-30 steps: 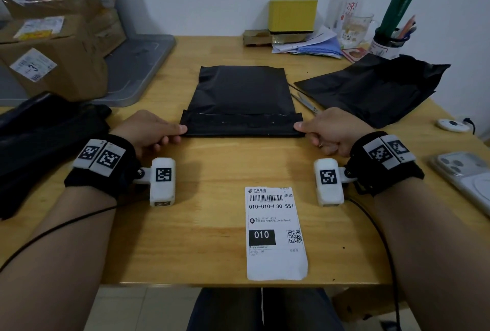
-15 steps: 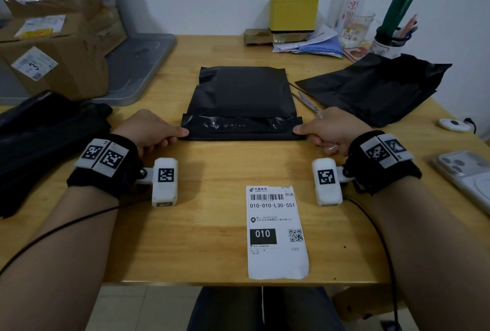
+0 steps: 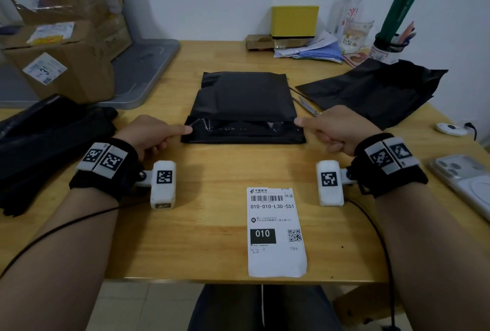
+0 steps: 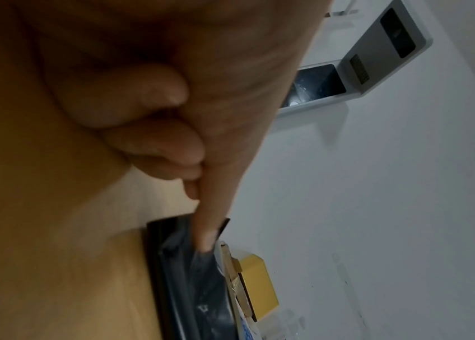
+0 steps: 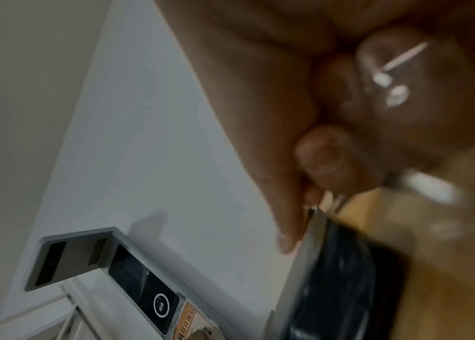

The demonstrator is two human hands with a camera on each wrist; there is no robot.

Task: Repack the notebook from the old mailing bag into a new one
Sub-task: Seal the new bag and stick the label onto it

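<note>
The new black mailing bag lies flat at the table's middle, bulging slightly; no notebook shows. Its glossy flap at the near end is raised and turned over toward the bag's body. My left hand pinches the flap's left corner, and my right hand pinches the right corner. The left wrist view shows a straight finger of my left hand on the shiny flap, the other fingers curled. My right hand is blurred in its wrist view. The old black bag lies crumpled at the right.
A white shipping label lies near the front edge. Scissors sit between the two bags. A phone is far right, a stack of black bags far left, cardboard boxes behind it. A yellow box and pen cup stand at the back.
The flap lay flat toward me a second ago. Both hands have lifted it and turned it over toward the bag's body.
</note>
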